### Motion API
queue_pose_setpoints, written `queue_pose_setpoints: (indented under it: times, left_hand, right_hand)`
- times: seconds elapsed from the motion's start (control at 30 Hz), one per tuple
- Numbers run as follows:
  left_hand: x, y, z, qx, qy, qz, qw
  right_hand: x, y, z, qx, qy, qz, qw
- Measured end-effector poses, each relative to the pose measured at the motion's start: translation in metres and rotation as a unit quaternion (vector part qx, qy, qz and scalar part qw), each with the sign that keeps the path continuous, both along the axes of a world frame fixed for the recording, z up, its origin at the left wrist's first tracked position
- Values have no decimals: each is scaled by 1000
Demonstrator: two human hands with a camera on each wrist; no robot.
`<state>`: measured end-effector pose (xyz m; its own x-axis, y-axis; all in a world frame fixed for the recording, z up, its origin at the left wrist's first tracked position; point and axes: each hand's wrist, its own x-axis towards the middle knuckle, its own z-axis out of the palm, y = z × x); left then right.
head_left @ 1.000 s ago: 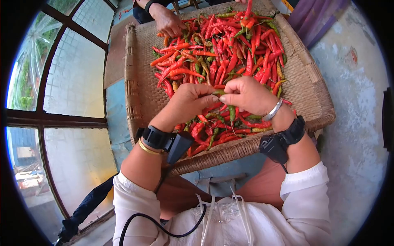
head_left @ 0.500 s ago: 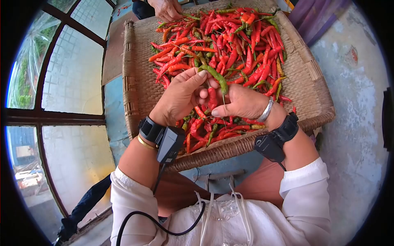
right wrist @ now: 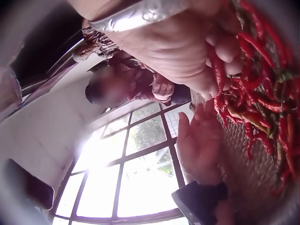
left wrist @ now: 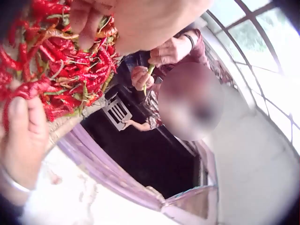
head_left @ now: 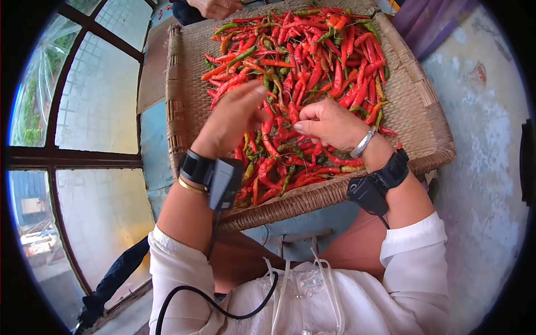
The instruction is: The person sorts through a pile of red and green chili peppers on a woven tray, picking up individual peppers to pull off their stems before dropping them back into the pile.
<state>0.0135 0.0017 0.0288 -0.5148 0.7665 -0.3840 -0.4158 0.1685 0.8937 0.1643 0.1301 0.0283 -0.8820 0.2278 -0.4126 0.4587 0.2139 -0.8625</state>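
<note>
Left hand (head_left: 231,120) has parted from the green chilli, its fingers straight and free — I now see a green chilli (head_left: 241,57) on the heap towards the woven tray's (head_left: 191,56) far left corner. My right hand (head_left: 335,127) pinches a red chilli (right wrist: 216,70) above the tray's middle — that one, I judge, is next to sort

The left hand (head_left: 229,120) has let go of the curved green pepper and drawn apart from the right hand (head_left: 332,125), which now grips a red pepper (left wrist: 37,89) alone. A green pepper (head_left: 241,57) has appeared on the heap's left side. The hand opposite (head_left: 218,6) has pulled back off the peppers.
</note>
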Motion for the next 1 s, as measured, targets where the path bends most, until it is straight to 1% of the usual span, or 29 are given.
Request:
queue_pose_setpoints:
  times: [0.07,0.1,0.17,0.2,0.27,0.3,0.33,0.37,0.4,0.47,0.5,0.53,0.57,0.6,0.63,0.67,0.7,0.73,0.77,0.8,0.87,0.9,0.93,1.0]
  left_hand:
    - [14,3,5,-71,39,-147,986]
    - [16,3,2,-71,38,-145,986]
    - [17,4,-8,-40,89,-209,973]
    - [19,4,-6,-39,89,-205,974]
    - [19,4,-1,-47,126,-181,974]
    - [17,3,-1,-47,126,-176,975]
    - [11,3,-2,-49,92,-165,981]
    - [5,2,-1,-52,61,-152,985]
    - [0,1,-2,-55,65,-145,986]
    - [-8,1,-2,24,-55,-56,997]
    - [-14,-1,-1,44,-96,-34,994]
    - [-19,-2,-1,41,-90,-26,995]
    - [-23,-3,-2,95,-124,11,988]
    - [-28,-2,-4,149,-157,48,975]
    - [-32,0,-7,176,-189,142,955]
    - [-38,-1,-11,175,-186,146,956]
    - [-41,-2,-12,157,-244,232,928]
    - [-43,-3,-13,138,-301,316,889]
    - [-41,-3,-16,134,-299,316,890]
    - [-40,-5,-16,136,-299,317,890]
    - [-35,-5,-19,193,-271,181,925]
    - [-32,-5,-17,190,-257,152,935]
    - [-30,-5,-17,191,-265,147,934]
    - [-22,0,-15,150,-233,75,958]
  right_hand:
    - [-2,0,-7,49,46,-7,998]
    - [-2,-1,-9,50,46,-6,998]
    - [-1,-1,-10,42,81,36,995]
    - [-1,-2,-9,43,81,40,995]
    - [-1,-3,-4,32,54,-2,998]
    - [0,-2,-5,37,55,-6,998]
    - [0,0,-2,37,56,-1,998]
    - [0,2,2,-1,60,-39,997]
    - [0,4,4,-39,64,-77,994]
    - [2,13,1,-18,77,-92,993]
    - [2,14,-2,66,84,-72,992]
    - [4,14,-4,149,91,-54,983]
    - [6,14,-10,146,98,-48,983]
    - [8,12,-16,307,80,26,948]
    - [8,10,-20,458,60,96,882]
    - [8,9,-22,456,64,99,882]
    - [7,8,-20,445,14,126,886]
    - [6,7,-18,434,-38,154,887]
    - [5,7,-16,434,-68,158,884]
    - [3,5,-13,435,-67,160,884]
    - [0,2,-8,437,-150,215,860]
    - [0,3,-13,438,-158,214,859]
    - [1,6,-23,453,-164,218,849]
    - [3,11,-25,470,-179,218,837]
